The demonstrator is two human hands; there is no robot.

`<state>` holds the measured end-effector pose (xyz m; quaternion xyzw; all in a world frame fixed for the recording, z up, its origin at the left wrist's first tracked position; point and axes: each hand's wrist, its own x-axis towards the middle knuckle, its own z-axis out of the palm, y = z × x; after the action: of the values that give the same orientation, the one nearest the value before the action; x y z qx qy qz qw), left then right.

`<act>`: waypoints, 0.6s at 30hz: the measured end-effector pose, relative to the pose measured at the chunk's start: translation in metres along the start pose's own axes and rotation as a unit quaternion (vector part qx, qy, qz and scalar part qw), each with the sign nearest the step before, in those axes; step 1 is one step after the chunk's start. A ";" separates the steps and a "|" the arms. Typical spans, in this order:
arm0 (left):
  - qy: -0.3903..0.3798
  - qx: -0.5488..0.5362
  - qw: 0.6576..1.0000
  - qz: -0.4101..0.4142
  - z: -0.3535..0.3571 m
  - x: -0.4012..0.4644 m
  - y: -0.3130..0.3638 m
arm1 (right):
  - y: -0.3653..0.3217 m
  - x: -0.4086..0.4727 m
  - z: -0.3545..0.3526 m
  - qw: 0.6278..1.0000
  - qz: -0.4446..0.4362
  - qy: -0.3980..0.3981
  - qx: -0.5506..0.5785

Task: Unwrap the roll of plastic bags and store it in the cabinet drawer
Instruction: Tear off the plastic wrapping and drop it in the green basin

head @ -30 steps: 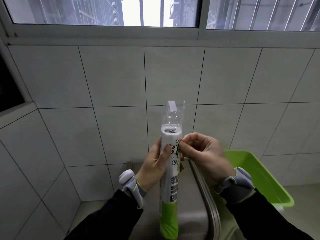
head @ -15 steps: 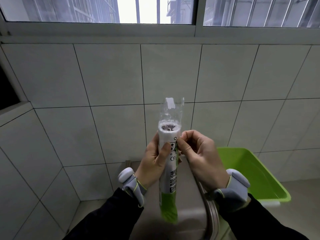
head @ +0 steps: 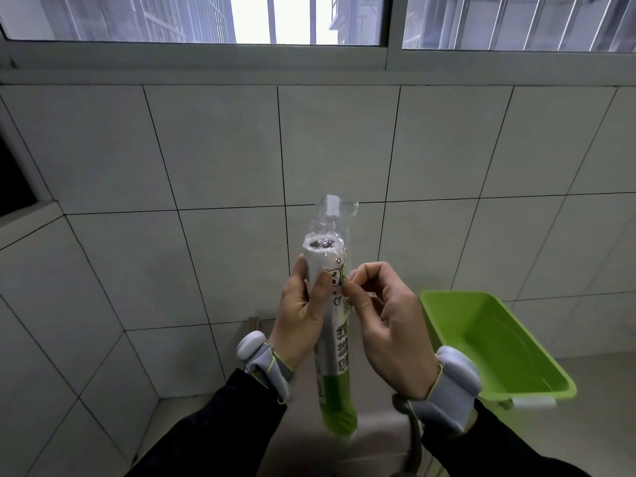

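I hold the roll of plastic bags (head: 330, 356) upright in front of the tiled wall. It is white with a green lower end and printed lettering, inside a clear plastic wrapper (head: 332, 218) that sticks up loose above its top. My left hand (head: 303, 315) is wrapped around the upper part of the roll, thumb on the front. My right hand (head: 385, 325) pinches the wrapper with thumb and forefinger on the roll's right side, just below the top. No cabinet drawer is in view.
A bright green plastic bin (head: 495, 346) sits on the counter to the right, against the tiled wall (head: 206, 166). A curved metal faucet pipe (head: 413, 438) rises under my right wrist. A barred window (head: 275, 18) runs along the top.
Both hands and the roll have drifted slightly; my right thumb and forefinger have settled into a tighter pinch on the wrapper beside the roll's top. The view tilted a little.
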<state>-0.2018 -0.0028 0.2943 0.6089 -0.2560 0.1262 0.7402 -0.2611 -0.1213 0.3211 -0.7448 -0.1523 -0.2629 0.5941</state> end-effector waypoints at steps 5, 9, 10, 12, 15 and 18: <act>-0.027 -0.005 1.000 0.011 0.002 -0.001 0.002 | -0.005 0.009 -0.006 0.981 0.082 0.036 0.173; -0.044 -0.012 0.999 0.003 0.002 0.000 -0.001 | -0.013 0.020 -0.010 0.946 0.153 0.016 0.285; -0.045 -0.009 0.999 0.004 0.001 -0.001 -0.002 | -0.015 0.022 -0.010 0.939 0.165 0.011 0.303; -0.052 -0.001 0.999 0.004 0.000 -0.001 -0.004 | -0.017 0.024 -0.011 0.924 0.188 0.007 0.332; -0.068 0.005 0.998 -0.008 -0.003 -0.001 -0.009 | -0.016 0.024 -0.013 0.915 0.205 0.002 0.348; -0.075 0.012 0.997 -0.012 -0.005 -0.001 -0.011 | -0.014 0.022 -0.013 0.929 0.182 0.003 0.322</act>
<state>-0.1958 -0.0009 0.2839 0.6282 -0.3023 0.0741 0.7131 -0.2536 -0.1323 0.3473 -0.5273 -0.0886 -0.0891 0.8403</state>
